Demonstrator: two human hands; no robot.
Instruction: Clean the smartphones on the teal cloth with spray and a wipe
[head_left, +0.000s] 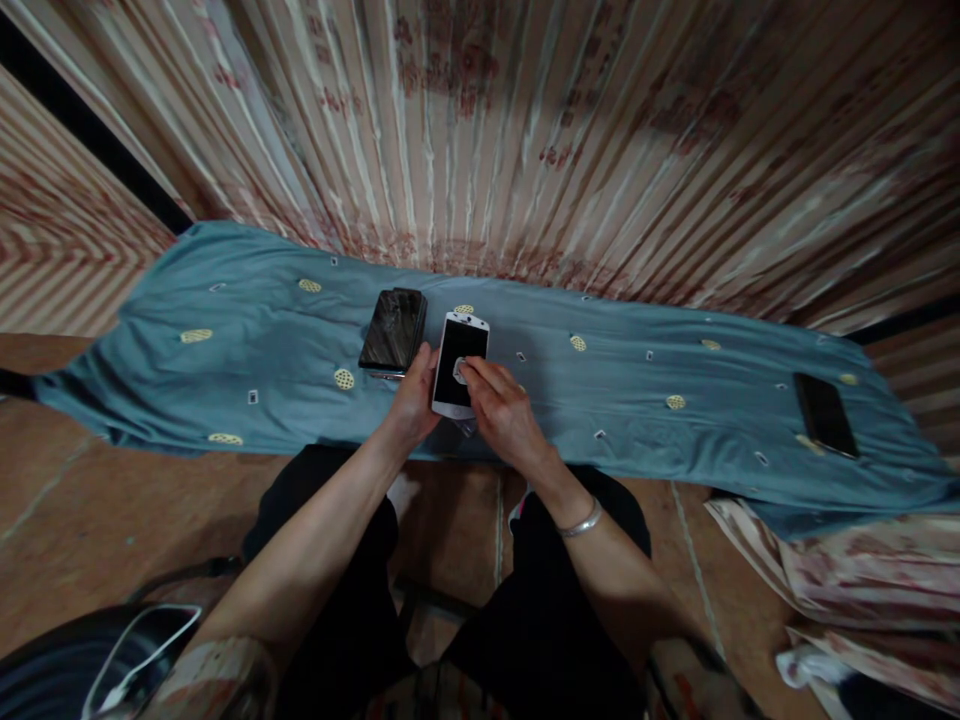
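A white phone with a black screen [454,345] is held over the blue cloth, a small pale round patch showing on its screen. My left hand [414,398] grips its left edge, thumb along the side. My right hand [504,408] has its fingers pressed together at the middle of the screen; whether they pinch anything is hidden. Under the phone's lower end another flat item [466,427] partly shows. Just left of my left hand lies a stack of dark phones [392,330].
The blue patterned cloth [622,380] covers a long narrow surface. A black phone [825,414] lies at its right end. Pleated curtains [480,150] hang behind. A white cable [139,650] rests on a dark seat at the lower left.
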